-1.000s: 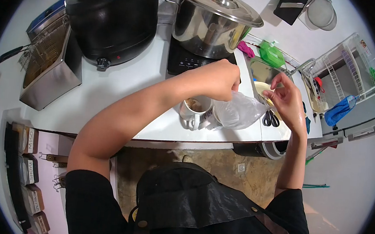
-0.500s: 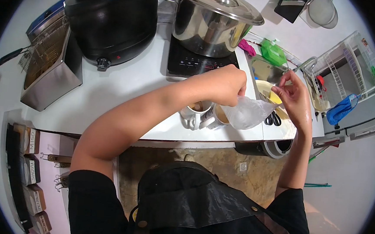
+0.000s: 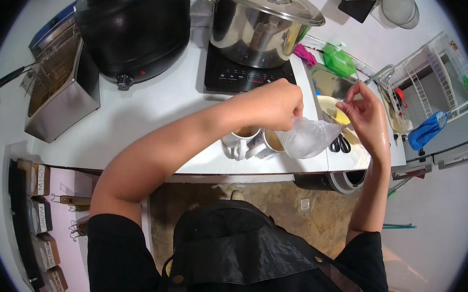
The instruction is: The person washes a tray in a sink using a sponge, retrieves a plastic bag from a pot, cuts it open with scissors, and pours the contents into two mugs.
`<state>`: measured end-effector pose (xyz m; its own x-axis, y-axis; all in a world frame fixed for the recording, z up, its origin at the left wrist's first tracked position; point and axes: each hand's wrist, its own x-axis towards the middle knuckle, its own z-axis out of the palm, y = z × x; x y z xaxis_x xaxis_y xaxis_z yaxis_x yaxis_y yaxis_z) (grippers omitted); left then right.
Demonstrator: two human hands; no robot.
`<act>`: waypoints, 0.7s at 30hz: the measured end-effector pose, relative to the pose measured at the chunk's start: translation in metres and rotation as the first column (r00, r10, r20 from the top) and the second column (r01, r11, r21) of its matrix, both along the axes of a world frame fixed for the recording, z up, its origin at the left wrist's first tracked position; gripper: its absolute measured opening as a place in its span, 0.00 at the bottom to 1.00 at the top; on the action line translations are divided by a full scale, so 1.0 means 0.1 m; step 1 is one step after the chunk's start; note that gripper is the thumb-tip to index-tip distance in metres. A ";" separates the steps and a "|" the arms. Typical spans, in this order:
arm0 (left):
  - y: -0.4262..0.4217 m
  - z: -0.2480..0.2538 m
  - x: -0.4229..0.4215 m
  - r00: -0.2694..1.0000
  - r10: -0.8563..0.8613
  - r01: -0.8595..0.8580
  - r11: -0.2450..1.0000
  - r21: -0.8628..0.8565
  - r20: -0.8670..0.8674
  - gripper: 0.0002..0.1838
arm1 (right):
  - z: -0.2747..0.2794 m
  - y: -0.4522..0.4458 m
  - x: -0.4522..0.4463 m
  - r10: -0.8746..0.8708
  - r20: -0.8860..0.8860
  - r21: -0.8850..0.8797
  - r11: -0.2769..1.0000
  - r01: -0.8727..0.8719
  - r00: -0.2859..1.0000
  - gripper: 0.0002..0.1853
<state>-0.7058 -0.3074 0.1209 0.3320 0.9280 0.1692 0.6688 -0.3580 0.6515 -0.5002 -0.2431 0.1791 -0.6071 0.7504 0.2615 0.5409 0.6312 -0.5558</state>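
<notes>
My left hand (image 3: 285, 105) is closed on one side of a clear plastic bag (image 3: 308, 137). At the bag's other end, the thumb and a finger of my right hand (image 3: 363, 114) pinch its twisted corner, with the other fingers curled. The bag hangs between the two hands, above the counter's front edge. Just left of it stand two white mugs, one (image 3: 239, 142) partly under my left wrist and the other (image 3: 269, 143) beside the bag; both have something brownish inside. Black-handled scissors (image 3: 340, 145) lie right of the bag.
A steel pot (image 3: 261, 34) sits on a black induction cooker (image 3: 236, 80). A black soup warmer (image 3: 133, 36) and a steel fryer (image 3: 66, 102) stand left. At the right are a sink (image 3: 330, 82), a pale bowl (image 3: 328, 105), a green soap bottle (image 3: 338, 61) and a dish rack (image 3: 428, 78).
Both hands have moved slightly right with the bag since the earliest frame, uncovering more of the second mug. The view has shifted a little.
</notes>
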 end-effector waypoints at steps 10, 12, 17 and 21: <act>-0.02 -0.05 -0.04 0.997 0.039 -0.037 0.999 -0.027 0.064 0.13 | 0.05 0.00 -0.07 0.022 0.012 0.024 0.999 -0.022 1.000 0.13; -0.01 -0.06 -0.04 0.997 0.038 -0.036 0.999 -0.027 0.070 0.13 | 0.05 0.00 -0.09 0.026 -0.004 0.034 0.999 -0.026 1.000 0.13; 0.00 -0.08 -0.04 0.995 0.024 -0.023 1.000 -0.019 0.097 0.13 | 0.04 0.02 -0.10 0.034 -0.029 0.043 0.999 -0.032 0.999 0.13; 0.01 -0.08 -0.03 0.996 0.026 -0.024 0.999 -0.024 0.084 0.13 | 0.08 -0.03 -0.11 0.019 -0.004 0.048 0.999 -0.019 1.000 0.13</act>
<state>-0.7090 -0.3066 0.1127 0.2939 0.9398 0.1745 0.6199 -0.3264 0.7136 -0.5113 -0.2458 0.1869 -0.6201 0.7250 0.2997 0.5261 0.6677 -0.5267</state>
